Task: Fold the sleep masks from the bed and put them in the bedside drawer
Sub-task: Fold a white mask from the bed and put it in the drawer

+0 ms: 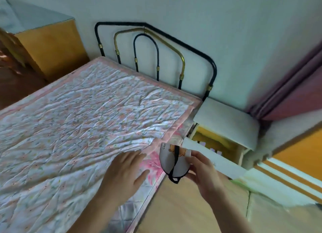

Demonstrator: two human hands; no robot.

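Observation:
My right hand [203, 173] pinches a folded white sleep mask [169, 160] with a black strap and a cartoon print, held in the air just off the bed's right edge. My left hand [125, 171] hovers over the pink quilted bed [78, 119] near that edge, fingers straight and spread, holding nothing. The bedside drawer [214, 156] stands pulled out beside the bed, just beyond the mask; its white front faces me and its yellow inside shows. No other mask shows on the bed.
A white-topped bedside cabinet [228, 123] sits against the wall right of the black and brass headboard [156, 46]. Purple curtains [296, 93] hang at right. A wooden cabinet [50, 46] stands at far left. Wooden floor lies below the drawer.

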